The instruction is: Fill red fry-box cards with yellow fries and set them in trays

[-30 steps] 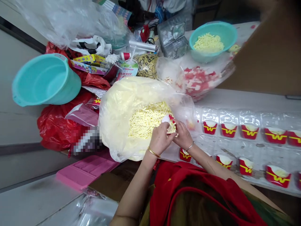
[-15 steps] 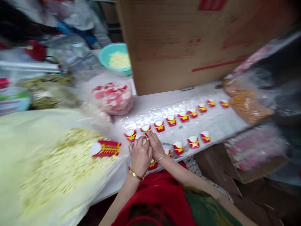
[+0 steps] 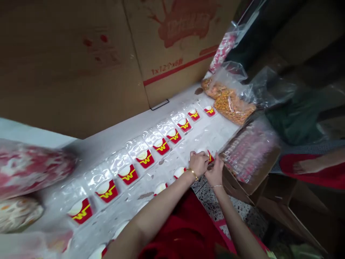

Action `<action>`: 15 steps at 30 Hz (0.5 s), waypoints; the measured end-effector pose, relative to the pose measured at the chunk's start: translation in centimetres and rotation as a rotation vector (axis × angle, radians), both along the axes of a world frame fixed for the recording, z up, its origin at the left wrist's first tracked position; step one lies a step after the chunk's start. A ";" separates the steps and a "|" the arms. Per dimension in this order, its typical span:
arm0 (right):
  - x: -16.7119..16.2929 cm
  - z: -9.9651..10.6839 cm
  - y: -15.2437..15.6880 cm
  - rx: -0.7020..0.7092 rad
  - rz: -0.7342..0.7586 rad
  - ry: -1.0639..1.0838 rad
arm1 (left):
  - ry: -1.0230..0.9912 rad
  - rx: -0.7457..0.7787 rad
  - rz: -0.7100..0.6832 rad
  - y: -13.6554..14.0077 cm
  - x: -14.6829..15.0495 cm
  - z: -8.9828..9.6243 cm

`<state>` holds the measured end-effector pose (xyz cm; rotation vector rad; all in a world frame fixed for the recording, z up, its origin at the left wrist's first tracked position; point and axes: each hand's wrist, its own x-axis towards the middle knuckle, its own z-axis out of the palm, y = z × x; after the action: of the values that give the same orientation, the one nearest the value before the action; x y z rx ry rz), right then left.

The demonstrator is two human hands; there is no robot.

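At the right end of the near row, both of my hands are on a clear plastic bag holding a small red fry box point(image 3: 210, 157) with a yellow mark. My left hand point(image 3: 198, 163), with a gold bangle at its wrist, has its fingers bent over the bag's left side. Close beside it, my right hand point(image 3: 215, 173) pinches the bag's near right edge. The fingertips partly cover the bag. Other bagged red fry boxes point(image 3: 145, 158) lie in a slanting row behind, and more in the near row are partly hidden by my left forearm.
A large cardboard box point(image 3: 107, 72) stands along the back of the white table point(image 3: 113, 138). Bags of orange bits point(image 3: 233, 108) lie at the far right end. Below sits an open carton of pink packets point(image 3: 246, 151). A bag of red-and-white pieces point(image 3: 32, 167) is at left.
The view has swung right. Both hands have moved from the left part of the near row, where they were together over a fry box, to the bag at its right end.
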<state>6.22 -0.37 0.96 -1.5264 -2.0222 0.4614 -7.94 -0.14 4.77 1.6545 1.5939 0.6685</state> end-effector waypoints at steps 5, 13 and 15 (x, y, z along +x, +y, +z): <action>6.5 -4.2 3.1 -0.159 -0.016 -0.004 | 0.095 -0.093 -0.082 6.3 5.5 -4.3; 6.6 -6.5 6.4 -0.191 0.023 -0.100 | 0.210 -0.151 -0.155 9.6 6.5 -7.9; 6.3 -6.7 7.0 -0.180 0.028 -0.141 | 0.233 -0.124 -0.149 9.6 6.0 -7.9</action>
<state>12.54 6.64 -5.70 -1.6819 -2.1614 0.5752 -1.93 9.45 -3.09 1.7879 1.6165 0.3033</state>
